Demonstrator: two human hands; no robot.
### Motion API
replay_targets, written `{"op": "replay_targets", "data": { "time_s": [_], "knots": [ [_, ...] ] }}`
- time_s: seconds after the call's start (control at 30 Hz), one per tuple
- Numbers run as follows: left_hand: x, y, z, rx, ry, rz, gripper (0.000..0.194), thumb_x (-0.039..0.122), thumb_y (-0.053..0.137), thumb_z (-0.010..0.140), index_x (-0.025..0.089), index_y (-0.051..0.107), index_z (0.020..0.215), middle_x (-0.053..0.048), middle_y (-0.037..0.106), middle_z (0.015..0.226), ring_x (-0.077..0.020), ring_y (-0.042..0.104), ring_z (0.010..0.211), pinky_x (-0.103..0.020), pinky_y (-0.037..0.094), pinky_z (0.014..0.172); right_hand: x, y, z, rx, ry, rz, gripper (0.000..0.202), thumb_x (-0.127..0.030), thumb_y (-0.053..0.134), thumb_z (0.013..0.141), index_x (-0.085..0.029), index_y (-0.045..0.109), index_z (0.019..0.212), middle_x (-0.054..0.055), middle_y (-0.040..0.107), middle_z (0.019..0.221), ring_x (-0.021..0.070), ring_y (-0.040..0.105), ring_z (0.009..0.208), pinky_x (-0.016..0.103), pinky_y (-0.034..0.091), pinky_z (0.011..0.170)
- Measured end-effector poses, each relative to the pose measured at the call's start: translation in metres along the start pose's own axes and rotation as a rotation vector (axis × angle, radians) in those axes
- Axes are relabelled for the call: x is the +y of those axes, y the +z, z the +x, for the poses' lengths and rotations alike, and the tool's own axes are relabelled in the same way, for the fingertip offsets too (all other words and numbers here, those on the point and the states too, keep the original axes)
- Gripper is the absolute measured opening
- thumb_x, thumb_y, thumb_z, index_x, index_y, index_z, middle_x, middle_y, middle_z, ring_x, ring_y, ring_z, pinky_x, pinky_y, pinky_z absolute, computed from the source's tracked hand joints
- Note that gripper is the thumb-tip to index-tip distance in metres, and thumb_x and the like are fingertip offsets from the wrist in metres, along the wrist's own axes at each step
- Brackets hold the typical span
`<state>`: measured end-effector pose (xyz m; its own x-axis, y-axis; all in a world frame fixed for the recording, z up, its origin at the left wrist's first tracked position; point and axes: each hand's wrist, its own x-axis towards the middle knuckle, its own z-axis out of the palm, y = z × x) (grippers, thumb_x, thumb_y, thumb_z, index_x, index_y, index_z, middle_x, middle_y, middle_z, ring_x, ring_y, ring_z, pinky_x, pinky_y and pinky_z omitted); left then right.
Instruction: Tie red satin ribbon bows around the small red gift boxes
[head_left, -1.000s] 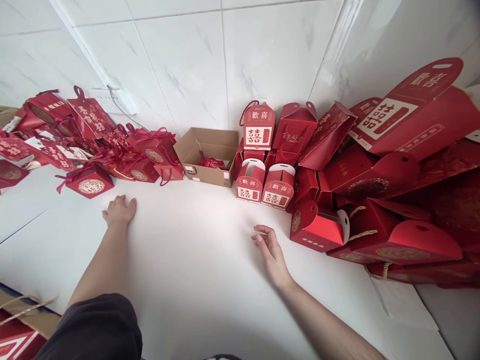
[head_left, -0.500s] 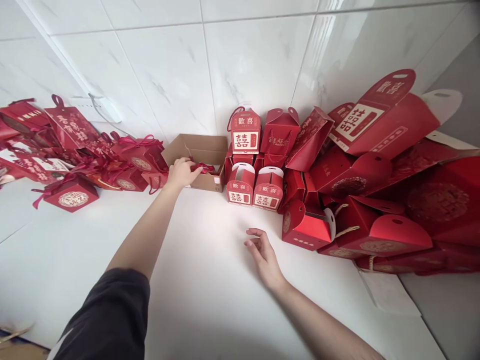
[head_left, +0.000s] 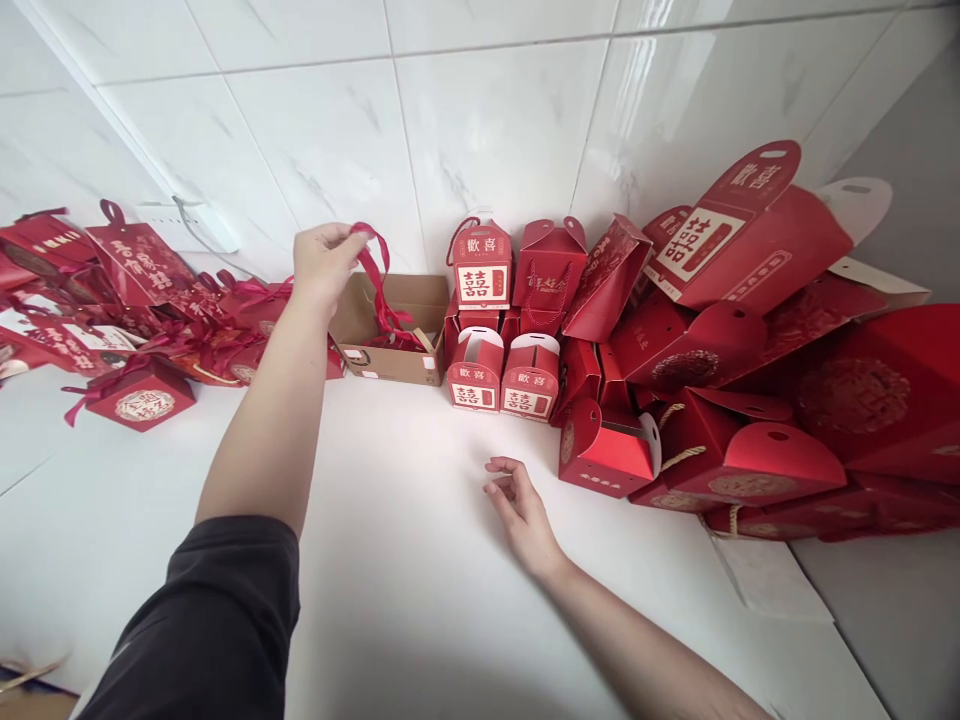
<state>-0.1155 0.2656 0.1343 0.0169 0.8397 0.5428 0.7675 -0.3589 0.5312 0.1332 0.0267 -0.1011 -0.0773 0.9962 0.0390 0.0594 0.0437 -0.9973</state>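
Note:
Pinched in the fingers of my left hand (head_left: 324, 262) is a dark red ribbon (head_left: 381, 285), raised above a small open cardboard box (head_left: 390, 370). The ribbon's lower part still trails into that box, where more red ribbon lies. My right hand (head_left: 523, 515) rests low over the white table (head_left: 397, 520), fingers loosely curled and apart, holding nothing. Two small red gift boxes with white-lined lids, one a red box (head_left: 476, 370) and the other a matching box (head_left: 530, 376), stand just beyond it.
A large pile of red gift boxes (head_left: 720, 350) fills the right side. To the left lie several ribbon-tied boxes, with one tied box (head_left: 144, 392) at the front. A tiled wall (head_left: 495, 120) bounds the back, with a socket strip (head_left: 187, 228) at left.
My left hand has lifted up and slightly left out of the cardboard box, drawing the ribbon up with it. The right hand stays about where it was.

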Motion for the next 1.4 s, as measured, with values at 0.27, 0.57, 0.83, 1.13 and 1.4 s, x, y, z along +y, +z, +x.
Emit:
{"op": "replay_targets", "data": {
  "time_s": [0.27,0.57,0.83,1.13,1.4],
  "knots": [
    [0.079,-0.060,-0.027,0.241,-0.093,-0.195,0.077,0.057,0.017,0.098,-0.003,0.063,0.115,-0.002,0.062,0.067,-0.0150,0.069,0.062,-0.020,0.040,0.053,0.004,0.002,0.000,0.014,-0.009,-0.007,0.027,-0.040,0.049,0.094,-0.024,0.051,0.116,0.008,0.060,0.119,0.0198,0.061,0.092,0.037,0.051,0.083],
    [0.119,-0.018,-0.147,-0.937,-0.268,-0.066,0.042,0.059,0.064,0.078,0.019,0.076,0.074,0.000,0.052,0.041,-0.0091,0.041,0.027,-0.023,0.031,0.029,-0.100,-0.026,0.020,0.121,-0.390,-0.100,0.021,-0.038,0.048,0.096,-0.026,0.062,0.105,0.007,0.061,0.116,0.0240,0.056,0.113,0.041,0.046,0.096],
    [0.121,0.003,-0.179,-1.001,-0.283,-0.269,0.042,0.058,0.059,0.083,0.020,0.072,0.072,0.000,0.054,0.047,-0.0096,0.043,0.037,-0.018,0.029,0.028,-0.132,-0.048,0.032,-0.391,0.023,0.219,0.039,-0.050,0.051,0.093,-0.023,0.052,0.121,-0.003,0.054,0.070,0.0128,0.053,0.062,0.028,0.046,0.061],
    [0.111,0.001,-0.185,-1.098,-0.307,-0.368,0.036,0.057,0.069,0.075,0.022,0.073,0.081,-0.001,0.057,0.052,-0.0095,0.044,0.038,-0.019,0.028,0.030,-0.141,-0.081,0.019,-0.408,-0.111,-0.123,0.025,-0.040,0.072,0.081,-0.023,0.066,0.097,-0.006,0.033,0.063,0.0098,0.033,0.055,0.024,0.028,0.051],
    [0.108,0.008,-0.183,-1.193,-0.287,-0.443,0.035,0.052,0.069,0.078,0.020,0.074,0.089,0.001,0.059,0.052,-0.0085,0.046,0.040,-0.020,0.033,0.037,-0.141,-0.088,0.019,-0.428,-0.116,-0.210,0.033,-0.044,0.054,0.094,-0.019,0.065,0.077,0.001,0.056,0.069,0.0123,0.047,0.063,0.026,0.039,0.057]
  ]
}}
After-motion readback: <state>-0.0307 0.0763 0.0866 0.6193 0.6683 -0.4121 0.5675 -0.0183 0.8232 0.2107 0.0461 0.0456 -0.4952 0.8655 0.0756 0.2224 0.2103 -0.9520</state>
